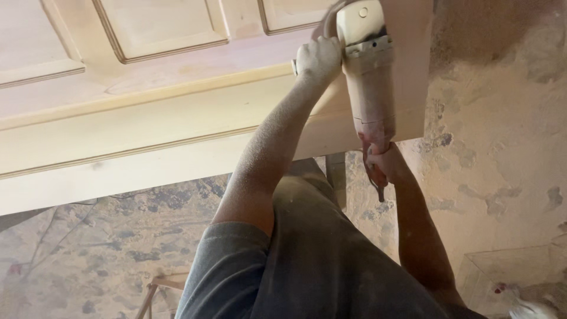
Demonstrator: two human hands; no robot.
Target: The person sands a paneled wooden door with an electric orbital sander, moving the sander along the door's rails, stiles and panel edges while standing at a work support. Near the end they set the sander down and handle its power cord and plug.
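Both hands steady a dusty power sander on the door's edge.

Left hand (319, 59) grips the side handle, right hand (384, 165) wraps the rear grip; the sander (367, 82) sits at the pale wooden door (147, 112) corner. Best kept flat, pressure even from the 2 hands.

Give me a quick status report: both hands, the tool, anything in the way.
Left hand gripping front of dust-coated handheld power sander. Right hand clamped on its rear grip. Sander on pale wooden panelled door. Nothing blocking; sawdust-covered floor below.
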